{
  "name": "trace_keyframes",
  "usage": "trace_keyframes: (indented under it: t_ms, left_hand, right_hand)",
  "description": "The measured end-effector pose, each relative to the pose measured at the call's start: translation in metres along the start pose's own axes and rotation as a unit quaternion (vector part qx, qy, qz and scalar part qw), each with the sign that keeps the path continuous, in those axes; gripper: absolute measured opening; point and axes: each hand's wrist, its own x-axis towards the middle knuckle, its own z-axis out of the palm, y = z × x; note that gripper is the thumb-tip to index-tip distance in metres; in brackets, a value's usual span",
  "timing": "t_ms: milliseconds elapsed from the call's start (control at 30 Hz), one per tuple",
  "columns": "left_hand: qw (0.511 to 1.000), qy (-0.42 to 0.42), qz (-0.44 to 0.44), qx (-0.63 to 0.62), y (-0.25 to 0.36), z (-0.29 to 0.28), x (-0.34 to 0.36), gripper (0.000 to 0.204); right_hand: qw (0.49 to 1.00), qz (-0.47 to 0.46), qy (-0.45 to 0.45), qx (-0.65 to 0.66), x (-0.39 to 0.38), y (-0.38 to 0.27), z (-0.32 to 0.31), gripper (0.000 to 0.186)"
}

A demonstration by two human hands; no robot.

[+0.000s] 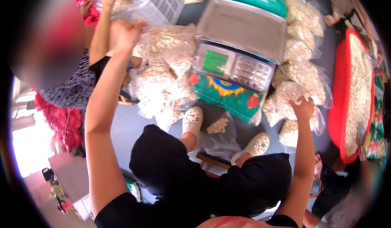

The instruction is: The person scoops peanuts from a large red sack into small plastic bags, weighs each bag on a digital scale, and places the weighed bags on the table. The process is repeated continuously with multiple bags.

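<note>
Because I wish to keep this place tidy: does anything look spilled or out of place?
Yes, perhaps: a flattened clear bag lies between the shoes with only a small cluster of pale pieces, while the nearby bags are much fuller. Whether any spilled, I cannot tell.

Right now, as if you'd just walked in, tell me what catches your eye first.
The scale stands out first, in the upper middle, its green-lit display facing the seated person. Then the long red tub near the right edge, heaped with pale pieces. Clear bags of similar pale pieces crowd both sides of the scale.
</note>
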Motion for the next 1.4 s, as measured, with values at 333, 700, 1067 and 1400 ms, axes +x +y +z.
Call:
trace_keyframes:
  t_ms: [333, 700, 1067, 1400]
  left_hand:
    - [0.975, -0.151, -0.009, 0.164, -0.098, 0.091, -0.003, 0.033]
    - [0.980, -0.147, 0.019, 0.135, -0.071, 0.024, -0.021, 0.030]
    - [0.986, -0.156, 0.047, 0.040, -0.006, -0.021, -0.101, 0.024]
    - [0.960, -0.261, 0.046, -0.092, 0.012, 0.021, -0.138, 0.019]
  right_hand:
    - [0.979, -0.054, -0.151, -0.129, 0.016, -0.004, -0.005, 0.048]
    - [0.952, -0.265, 0.095, 0.121, 0.028, 0.030, -0.010, 0.023]
    - [0.886, -0.208, 0.142, 0.390, -0.017, -0.066, -0.218, 0.027]
    - [0.904, -0.220, 0.211, 0.300, 0.015, -0.213, -0.251, 0.033]
